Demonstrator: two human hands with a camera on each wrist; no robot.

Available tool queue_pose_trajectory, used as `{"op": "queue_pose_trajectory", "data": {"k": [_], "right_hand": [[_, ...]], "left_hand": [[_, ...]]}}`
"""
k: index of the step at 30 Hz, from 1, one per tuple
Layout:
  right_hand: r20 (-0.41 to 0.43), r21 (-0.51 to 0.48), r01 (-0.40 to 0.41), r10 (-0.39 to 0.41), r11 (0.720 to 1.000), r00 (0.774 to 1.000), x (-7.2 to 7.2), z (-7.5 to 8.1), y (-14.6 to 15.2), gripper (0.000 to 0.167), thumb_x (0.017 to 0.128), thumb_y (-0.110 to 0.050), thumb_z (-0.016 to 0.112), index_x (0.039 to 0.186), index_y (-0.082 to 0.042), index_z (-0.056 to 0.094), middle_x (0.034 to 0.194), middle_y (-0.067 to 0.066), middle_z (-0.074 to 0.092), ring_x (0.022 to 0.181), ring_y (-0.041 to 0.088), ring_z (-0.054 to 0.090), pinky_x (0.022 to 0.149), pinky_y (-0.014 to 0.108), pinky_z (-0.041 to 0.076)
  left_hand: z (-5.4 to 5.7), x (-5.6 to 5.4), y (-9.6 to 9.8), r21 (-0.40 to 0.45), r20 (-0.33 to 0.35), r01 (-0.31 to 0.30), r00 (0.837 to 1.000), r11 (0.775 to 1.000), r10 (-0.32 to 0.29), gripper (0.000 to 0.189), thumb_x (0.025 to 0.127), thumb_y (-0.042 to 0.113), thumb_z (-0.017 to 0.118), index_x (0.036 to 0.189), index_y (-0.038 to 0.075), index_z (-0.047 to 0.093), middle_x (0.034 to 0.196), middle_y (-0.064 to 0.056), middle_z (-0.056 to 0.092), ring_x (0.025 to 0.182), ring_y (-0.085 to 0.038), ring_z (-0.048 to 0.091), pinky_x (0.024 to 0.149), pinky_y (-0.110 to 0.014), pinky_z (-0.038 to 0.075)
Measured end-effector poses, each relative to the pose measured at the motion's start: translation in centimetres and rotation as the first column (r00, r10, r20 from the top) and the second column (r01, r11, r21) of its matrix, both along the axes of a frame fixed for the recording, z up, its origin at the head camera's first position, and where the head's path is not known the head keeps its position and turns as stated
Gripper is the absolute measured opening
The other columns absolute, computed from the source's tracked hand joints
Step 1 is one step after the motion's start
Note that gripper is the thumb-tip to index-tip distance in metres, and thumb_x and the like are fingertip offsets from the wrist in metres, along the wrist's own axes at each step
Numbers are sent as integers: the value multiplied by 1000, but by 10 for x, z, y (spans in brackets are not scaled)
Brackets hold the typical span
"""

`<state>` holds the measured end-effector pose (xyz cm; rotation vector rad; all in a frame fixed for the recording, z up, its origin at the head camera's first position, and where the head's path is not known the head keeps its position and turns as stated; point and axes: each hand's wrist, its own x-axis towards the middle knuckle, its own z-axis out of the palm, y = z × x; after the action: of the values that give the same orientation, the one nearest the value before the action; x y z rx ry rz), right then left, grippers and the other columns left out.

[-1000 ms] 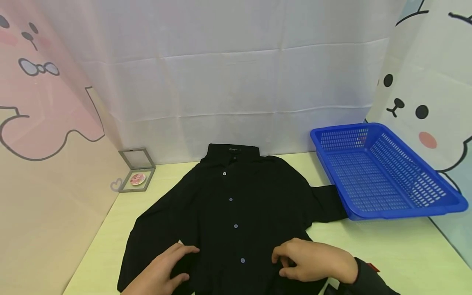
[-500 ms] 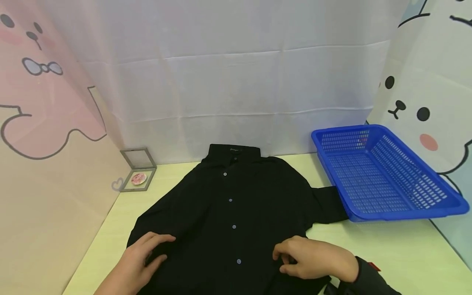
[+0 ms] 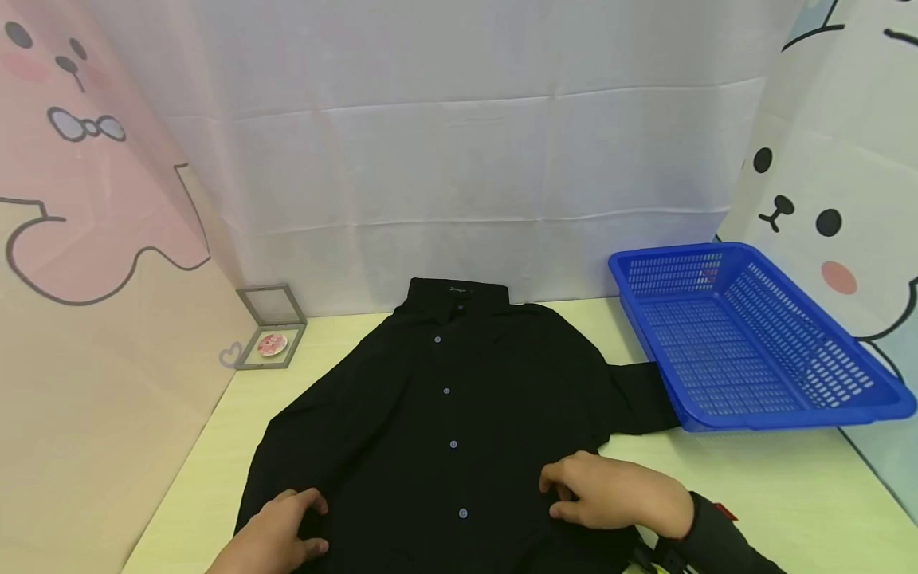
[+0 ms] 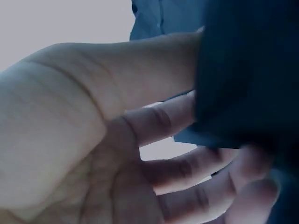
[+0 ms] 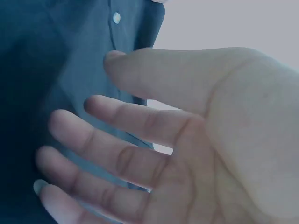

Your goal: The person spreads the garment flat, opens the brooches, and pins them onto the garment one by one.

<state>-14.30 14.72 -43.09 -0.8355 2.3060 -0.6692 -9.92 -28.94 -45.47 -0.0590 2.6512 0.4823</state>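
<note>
A black button-up shirt (image 3: 516,383) lies front up, its collar pointing away from me. My left hand (image 3: 268,536) is at its left side, over the lower part of the left sleeve (image 3: 287,446), with thumb and forefinger bent and their tips apart. In the left wrist view, dark cloth (image 4: 243,70) hides the tips of the thumb and forefinger. My right hand (image 3: 610,490) is over the shirt's lower right side. The right wrist view shows its fingers (image 5: 135,121) loosely spread and apart from the thumb, with nothing between them.
A blue plastic basket (image 3: 746,343) stands at the back right, overlapping the shirt's right cuff. A small hinged grey frame (image 3: 287,355) with a pink round piece (image 3: 272,344) sits at the back left. White cloth (image 3: 445,159) hangs behind the pale table (image 3: 194,478).
My left hand has moved left, away from the shirt's middle, then slightly down toward me. The gap between left sleeve and body has closed up. My right hand has barely moved.
</note>
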Motion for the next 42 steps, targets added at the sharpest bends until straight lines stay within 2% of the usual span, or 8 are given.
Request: {"op": "queue_pose_trajectory", "data": {"k": [6,11,16,22,26,31,35,42], "right_hand": [[-204,-24,-12,7,1000,979,-11,7,-5,16,98,-19,72,111,-11,70,90,-6,60,79,5,57,69,28,52],[-340,68,43,-18,997,940,-9,-6,-18,27,93,-22,77,117,-10,70,114,9,63,102,27,62,84,41,57],[-213,163,108,-71,981,974,-5,-10,-20,49,89,-25,83,132,-9,66,145,17,52,130,39,53,101,52,52],[-121,273,120,-89,955,989,2,-4,-17,57,88,-32,83,140,-16,62,158,10,43,141,34,46,109,50,47],[-155,290,127,-84,949,984,9,-4,-20,57,89,-34,82,139,-15,63,156,12,45,139,35,47,108,51,48],[-196,310,123,-63,943,979,12,-4,-27,58,88,-35,82,139,-15,63,153,14,46,135,36,49,104,50,51],[-178,317,108,-53,942,983,12,-3,-30,58,87,-36,84,138,-17,63,147,10,49,126,31,53,99,46,53],[-81,319,79,-56,944,995,11,-1,-33,52,87,-36,84,133,-26,62,133,2,49,113,24,53,93,41,53]], "left_hand": [[16,-10,21,-69,-196,82,976,994,-94,51,77,33,91,119,16,67,133,-21,55,116,-42,58,87,-59,54],[13,-18,50,-90,-188,195,960,977,-209,70,74,42,92,132,14,65,156,-27,40,142,-52,38,102,-70,41],[6,-26,72,-110,-60,223,971,969,-231,84,75,48,90,141,7,60,152,-32,44,142,-54,39,117,-75,16],[3,-28,90,-196,-91,227,964,954,-248,101,65,45,96,146,1,54,155,-36,39,148,-53,32,118,-76,-5],[6,-29,102,-106,-126,263,953,959,-275,104,67,47,95,149,1,51,160,-34,32,151,-52,27,120,-75,3],[2,-28,114,22,-64,244,968,970,-242,107,69,48,94,155,8,45,165,-30,26,149,-56,29,111,-76,32],[-7,-28,118,19,5,240,971,971,-240,112,64,41,98,157,15,42,166,-28,24,147,-58,29,97,-77,43],[-7,-38,118,17,4,280,960,960,-281,117,57,35,102,157,18,42,166,-28,24,146,-59,30,86,-69,52]]}}
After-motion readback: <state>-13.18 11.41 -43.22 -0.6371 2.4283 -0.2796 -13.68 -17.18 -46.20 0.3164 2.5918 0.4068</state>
